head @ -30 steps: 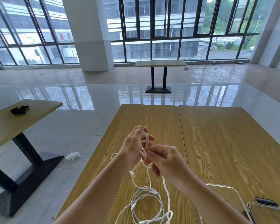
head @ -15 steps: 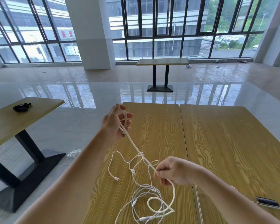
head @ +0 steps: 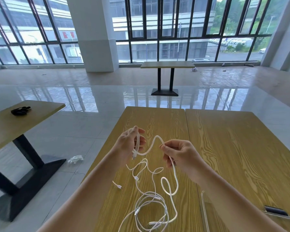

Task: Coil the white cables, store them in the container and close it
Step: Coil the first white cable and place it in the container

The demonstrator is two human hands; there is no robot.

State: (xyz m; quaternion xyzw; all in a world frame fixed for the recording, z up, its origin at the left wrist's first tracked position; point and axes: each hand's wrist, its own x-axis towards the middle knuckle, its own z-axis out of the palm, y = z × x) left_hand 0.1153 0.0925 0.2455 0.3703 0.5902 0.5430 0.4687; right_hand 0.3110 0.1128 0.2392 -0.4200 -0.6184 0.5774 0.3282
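Left hand (head: 131,144) is curled around the first turns of a white cable (head: 173,166), thumb and fingers closed on the loop, with a plug end hanging just below the palm. Right hand (head: 179,154) pinches the same cable between thumb and forefinger, beside the left hand and level with it. Between the two grips the cable rises in a short arch; from the right-hand pinch its free length falls toward the near edge of the wooden table (head: 233,148) and joins the loose white cables (head: 151,206) lying tangled there, near the left edge. The slack thus lies below and nearward of both hands, running roughly near to far; the right hand is the nearer to it, so the next wrap probably feeds from that side. The clear container (head: 206,213) stands at the near right corner, partly out of view, nothing visible inside.
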